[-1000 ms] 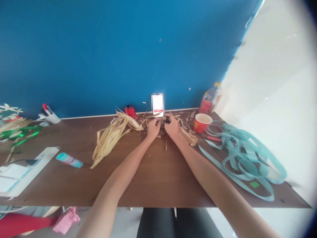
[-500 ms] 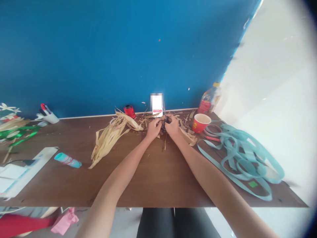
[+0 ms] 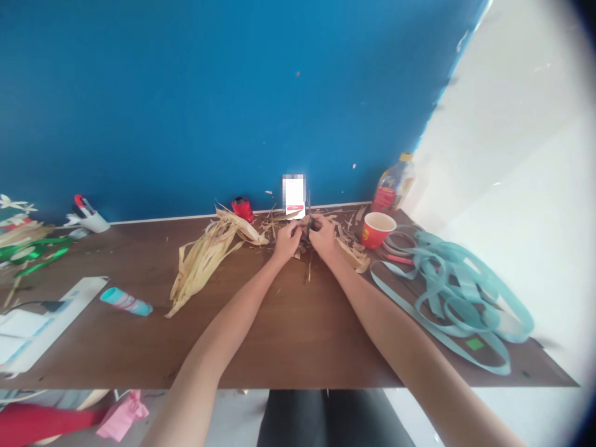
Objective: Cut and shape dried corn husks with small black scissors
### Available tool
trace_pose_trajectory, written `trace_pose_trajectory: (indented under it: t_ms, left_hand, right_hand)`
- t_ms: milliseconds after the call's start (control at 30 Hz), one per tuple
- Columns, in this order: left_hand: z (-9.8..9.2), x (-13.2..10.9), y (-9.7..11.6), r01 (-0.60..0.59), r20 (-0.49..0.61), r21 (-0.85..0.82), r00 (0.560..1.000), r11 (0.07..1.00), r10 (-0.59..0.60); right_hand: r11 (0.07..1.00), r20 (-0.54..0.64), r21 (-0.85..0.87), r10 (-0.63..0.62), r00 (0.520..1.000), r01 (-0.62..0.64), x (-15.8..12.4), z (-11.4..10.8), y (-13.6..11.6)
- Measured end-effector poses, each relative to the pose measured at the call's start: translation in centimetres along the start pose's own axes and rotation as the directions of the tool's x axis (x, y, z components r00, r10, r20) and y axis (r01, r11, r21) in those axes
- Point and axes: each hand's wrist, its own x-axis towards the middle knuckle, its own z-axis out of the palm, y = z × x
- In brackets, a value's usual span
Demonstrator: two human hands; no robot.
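Observation:
Both of my hands meet at the far middle of the brown table (image 3: 288, 323), close to the blue wall. My left hand (image 3: 287, 241) is closed in a pinch on a thin strip of dry husk. My right hand (image 3: 322, 238) is closed round a small dark tool, probably scissors (image 3: 309, 227), held against that strip. Loose husk scraps (image 3: 347, 245) lie scattered around both hands. A large bundle of dry husk strips (image 3: 205, 257) lies just left of my left hand.
A red paper cup (image 3: 377, 230) and a plastic bottle (image 3: 390, 186) stand at the right, beside a tangle of light blue ribbon (image 3: 459, 292). A red spool (image 3: 243, 208) sits by the wall. A teal tube (image 3: 125, 301), white papers (image 3: 41, 320), green ribbon (image 3: 32, 253) and a white cup (image 3: 93, 220) lie left.
The hands stay together at the same spot with only small finger movements on the strip. The view has shifted very slightly.

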Motion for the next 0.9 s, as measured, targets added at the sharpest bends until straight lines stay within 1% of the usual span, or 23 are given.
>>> trace_pose_trajectory:
  t_ms: [167, 300, 433, 533, 633, 767, 900]
  left_hand:
    - [0.1, 0.2, -0.2, -0.013, 0.011, 0.006, 1.0, 1.0, 0.013]
    - [0.1, 0.3, -0.6, 0.005, -0.013, -0.041, 1.0, 0.999, -0.005]
    - [0.1, 0.3, -0.7, 0.001, -0.02, -0.072, 1.0, 0.997, -0.002]
    - [0.1, 0.2, -0.4, -0.009, 0.006, -0.037, 1.0, 0.999, 0.01]
    - [0.1, 0.1, 0.1, -0.022, 0.023, 0.008, 0.999, 1.0, 0.022]
    - [0.1, 0.1, 0.3, -0.026, 0.01, 0.045, 1.0, 0.999, 0.026]
    - [0.2, 0.2, 0.1, -0.022, -0.019, 0.034, 1.0, 0.999, 0.022]
  right_hand:
    - [0.998, -0.022, -0.052, -0.039, 0.999, 0.037, 0.0, 0.0, 0.2]
    - [0.998, -0.018, -0.007, -0.055, 0.998, 0.054, 0.0, 0.1, 0.2]
    - [0.999, -0.01, 0.011, -0.031, 0.999, 0.031, 0.1, 0.2, 0.2]
    - [0.999, -0.022, -0.018, -0.026, 0.999, 0.026, 0.0, 0.1, 0.3]
    - [0.998, -0.041, -0.044, -0.047, 0.998, 0.045, -0.1, -0.1, 0.3]
    - [0.996, -0.053, -0.072, -0.066, 0.996, 0.062, -0.2, -0.1, 0.1]
    - [0.997, -0.046, -0.029, -0.069, 0.997, 0.068, -0.3, 0.0, 0.0]
